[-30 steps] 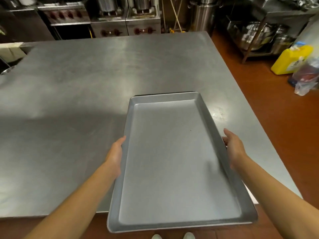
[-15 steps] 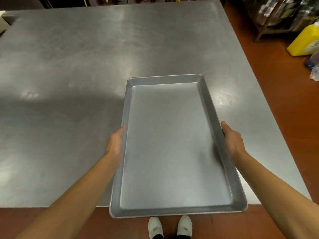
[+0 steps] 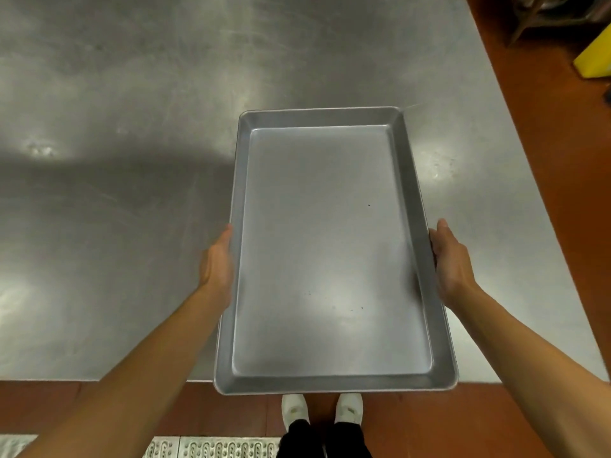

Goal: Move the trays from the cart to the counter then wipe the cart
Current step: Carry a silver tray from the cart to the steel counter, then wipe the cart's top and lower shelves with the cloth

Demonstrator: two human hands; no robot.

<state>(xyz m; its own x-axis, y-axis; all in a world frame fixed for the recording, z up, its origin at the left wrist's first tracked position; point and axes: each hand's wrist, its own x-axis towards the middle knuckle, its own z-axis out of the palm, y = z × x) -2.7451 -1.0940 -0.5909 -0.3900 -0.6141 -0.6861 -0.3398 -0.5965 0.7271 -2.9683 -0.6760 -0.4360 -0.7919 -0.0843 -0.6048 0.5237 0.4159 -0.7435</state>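
A large rectangular aluminium tray, nothing in it, lies lengthwise over the stainless steel counter, its near end jutting past the counter's front edge. My left hand holds the tray's left long rim, fingers hidden beneath it. My right hand holds the right long rim the same way. Whether the tray touches the counter I cannot tell. The cart is out of view.
Red-brown floor runs along the counter's right side and front. A yellow container stands on the floor at the far right. My white shoes show below the tray, beside a metal floor grate.
The view has tilted further down and the tray has moved forward over the counter and lower. Both hands keep the same hold on its long rims.
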